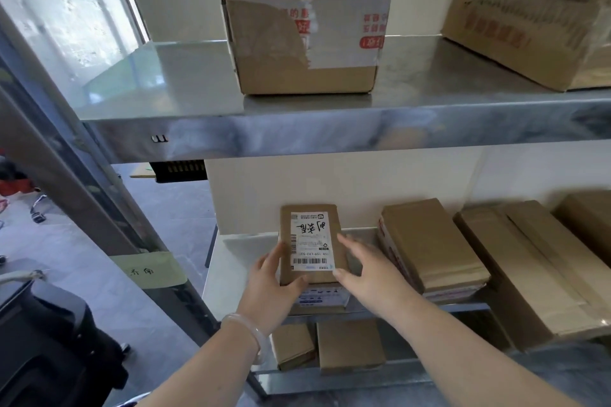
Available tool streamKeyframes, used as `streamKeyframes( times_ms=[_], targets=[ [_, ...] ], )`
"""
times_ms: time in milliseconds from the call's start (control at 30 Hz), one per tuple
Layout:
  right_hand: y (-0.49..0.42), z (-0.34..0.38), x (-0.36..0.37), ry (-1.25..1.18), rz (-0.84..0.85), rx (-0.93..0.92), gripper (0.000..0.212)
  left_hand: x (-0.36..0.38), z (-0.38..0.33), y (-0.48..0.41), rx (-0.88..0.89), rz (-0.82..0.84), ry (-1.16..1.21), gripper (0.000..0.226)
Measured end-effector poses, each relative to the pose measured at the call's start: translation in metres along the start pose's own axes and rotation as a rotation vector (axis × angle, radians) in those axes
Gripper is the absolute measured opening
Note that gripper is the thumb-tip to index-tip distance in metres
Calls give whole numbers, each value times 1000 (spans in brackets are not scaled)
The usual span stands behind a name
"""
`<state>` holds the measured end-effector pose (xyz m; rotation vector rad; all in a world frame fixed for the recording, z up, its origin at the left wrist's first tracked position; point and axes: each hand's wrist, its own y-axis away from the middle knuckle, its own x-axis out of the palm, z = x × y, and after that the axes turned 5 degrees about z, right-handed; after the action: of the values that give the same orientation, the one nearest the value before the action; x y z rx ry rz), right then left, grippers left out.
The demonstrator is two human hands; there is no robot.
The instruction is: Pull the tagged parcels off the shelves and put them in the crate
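- Left hand (274, 287): bare.
- Bangle (246, 334): pale, translucent, smooth closed ring around the left wrist, just behind the grip.
- Right hand (367, 277): bare.
- Forearms (463, 340): both bare from the wrists back to the lower edge.

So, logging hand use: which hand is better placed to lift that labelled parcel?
Probably left. The left hand pinches the labelled parcel, thumb atop; the right hand only touches its right edge, fingers straight.
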<state>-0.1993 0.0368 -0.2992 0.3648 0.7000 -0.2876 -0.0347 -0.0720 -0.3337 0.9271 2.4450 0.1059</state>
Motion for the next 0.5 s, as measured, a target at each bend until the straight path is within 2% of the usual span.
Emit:
streamKeyframes(
  times_ms=[133, 267, 400, 500],
  targets=[
    [13, -8, -37, 6, -198, -87, 62, 9, -34, -1, 192, -111, -307, 84],
    [21, -37, -87, -42, -420, -55, 56, 38, -76, -8, 346, -53, -331, 78],
    [26, -74, -115, -47, -409, 135, 60, 88, -102, -12, 328, 108, -248, 77],
    [29, -94, -122, -60, -353, 200, 64, 124, -110, -17, 224, 194, -201, 78]
  ],
)
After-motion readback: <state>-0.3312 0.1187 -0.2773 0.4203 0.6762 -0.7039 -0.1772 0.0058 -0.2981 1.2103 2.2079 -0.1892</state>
